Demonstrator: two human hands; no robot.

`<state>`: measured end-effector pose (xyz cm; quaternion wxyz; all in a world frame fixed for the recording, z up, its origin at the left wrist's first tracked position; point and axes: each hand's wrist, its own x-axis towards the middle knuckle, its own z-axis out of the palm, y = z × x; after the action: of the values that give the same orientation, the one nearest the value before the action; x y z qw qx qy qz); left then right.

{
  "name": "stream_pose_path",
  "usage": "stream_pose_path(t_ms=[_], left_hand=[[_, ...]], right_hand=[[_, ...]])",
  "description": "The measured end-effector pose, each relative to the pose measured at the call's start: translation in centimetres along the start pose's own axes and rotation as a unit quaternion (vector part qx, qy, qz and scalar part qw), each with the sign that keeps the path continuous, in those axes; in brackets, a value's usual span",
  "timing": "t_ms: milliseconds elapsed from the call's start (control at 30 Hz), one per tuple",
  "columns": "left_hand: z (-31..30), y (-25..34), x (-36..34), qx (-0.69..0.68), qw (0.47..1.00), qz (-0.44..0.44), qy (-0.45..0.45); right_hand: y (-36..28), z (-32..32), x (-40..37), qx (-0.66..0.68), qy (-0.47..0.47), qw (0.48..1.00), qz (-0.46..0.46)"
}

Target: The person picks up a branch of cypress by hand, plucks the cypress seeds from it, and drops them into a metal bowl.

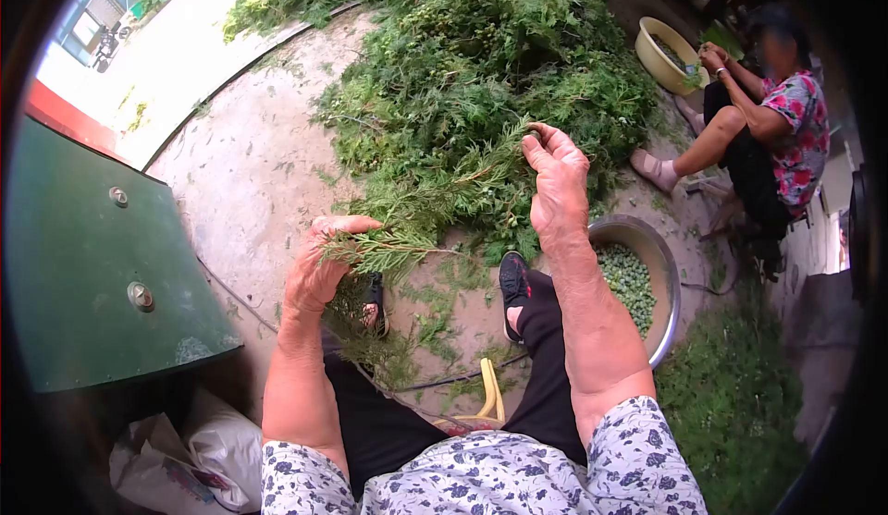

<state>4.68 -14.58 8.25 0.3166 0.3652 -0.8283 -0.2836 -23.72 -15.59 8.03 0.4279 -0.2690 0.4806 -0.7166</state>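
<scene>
A leafy green branch (pixel 398 249) stretches between my two hands, above the floor and my feet. My left hand (pixel 324 261) is closed round its sprays at the left. Higher and to the right, my right hand (pixel 559 173) pinches the tip of a frond with thumb and fingers. Behind them lies a big pile of cut green branches (pixel 481 53). A metal basin (pixel 668 279) stands beside my right forearm, with small pale green berries (pixel 629 284) in it; the forearm hides part of the basin.
At the right a seated person (pixel 800 127) holds a green sprig near a cream basin (pixel 647 53). More greenery (pixel 731 386) lies at the lower right. A green metal panel (pixel 102 256) stands at the left, above white sacks (pixel 217 446). Cables cross the floor.
</scene>
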Motion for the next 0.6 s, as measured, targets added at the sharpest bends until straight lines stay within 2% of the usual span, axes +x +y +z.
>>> stream_pose_path(t_ms=[33,100,167,200,233,333,400,467,500,567,600], left_hand=[[0.1,0.1,0.0,-0.013,1.000,-0.020,-0.017],[0.6,0.4,-0.1,-0.062,0.998,-0.016,0.006],[1.1,0.4,-0.4,-0.200,0.976,-0.090,0.001],[1.1,0.3,0.0,-0.225,0.971,-0.080,-0.018],[1.1,0.4,0.2,-0.225,0.971,-0.080,-0.017],[1.2,0.8,0.4,-0.216,0.974,-0.068,-0.025],[1.8,1.3,0.4,-0.286,0.954,-0.088,-0.006],[2.4,1.5,0.2,-0.267,0.961,-0.069,0.027],[2.5,1.6,0.2,-0.247,0.966,-0.049,0.059],[1.8,1.8,0.3,-0.277,0.958,-0.071,0.027],[1.6,1.9,0.3,-0.305,0.948,-0.093,-0.005]], right_hand=[[0.0,0.1,-0.1,0.000,0.000,1.000,0.001],[-0.2,0.2,-0.2,0.007,0.052,0.999,0.013],[0.2,-0.5,0.0,0.014,0.056,0.998,0.038],[-0.2,-0.4,-0.1,0.026,0.074,0.993,0.091],[-0.4,-0.5,-0.2,0.037,0.092,0.985,0.143],[-0.4,-0.7,-0.2,0.034,0.088,0.985,0.146],[-0.1,-1.0,0.0,0.044,0.093,0.982,0.156],[1.0,-2.1,0.7,-0.001,0.038,0.996,0.079],[0.7,-2.0,0.6,-0.001,0.039,0.996,0.078],[-0.1,-1.6,0.3,0.022,0.084,0.982,0.166],[-0.5,-1.3,-0.2,0.055,0.079,0.981,0.170]])
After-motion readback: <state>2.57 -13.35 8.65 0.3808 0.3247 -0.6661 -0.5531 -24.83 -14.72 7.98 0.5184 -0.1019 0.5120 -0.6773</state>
